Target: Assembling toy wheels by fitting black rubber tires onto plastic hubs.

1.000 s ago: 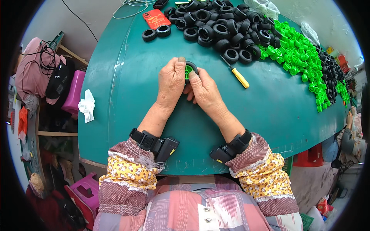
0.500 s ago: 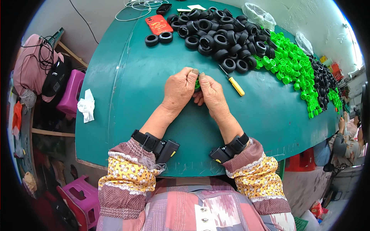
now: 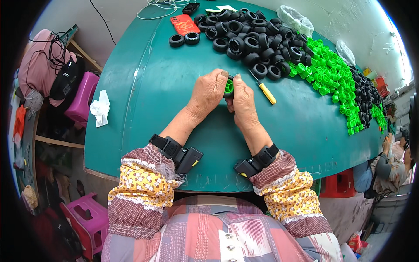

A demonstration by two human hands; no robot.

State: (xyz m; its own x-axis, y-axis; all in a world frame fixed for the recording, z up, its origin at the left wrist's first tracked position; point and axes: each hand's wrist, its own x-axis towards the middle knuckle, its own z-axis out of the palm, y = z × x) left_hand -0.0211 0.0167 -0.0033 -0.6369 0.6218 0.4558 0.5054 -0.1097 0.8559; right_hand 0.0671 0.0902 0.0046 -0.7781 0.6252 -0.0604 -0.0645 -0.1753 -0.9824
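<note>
Between my two hands, above the middle of the green table, is a small black toy tyre with a bright green wheel hub (image 3: 229,87) inside it. My left hand (image 3: 208,91) is closed on its left side, thumb along the top edge. My right hand (image 3: 242,98) grips the opposite side, with its thumb also near the top. The fingers hide much of the tyre. Just to the right of my hands lies a screwdriver (image 3: 267,94) with a yellow handle, its tip toward the pile of black tyres (image 3: 252,44).
Right of the tyres spreads a heap of green wheel hubs (image 3: 334,74). Two tyres (image 3: 184,39) lie beside a red phone case (image 3: 185,25). Crumpled white tissue (image 3: 100,108) rests near the table's left edge. Purple stools (image 3: 83,97) stand at left; another person (image 3: 388,163) sits far right.
Both hands, still gripping the tyre, have turned it so that more of the green hub shows between them. The view has shifted slightly.
</note>
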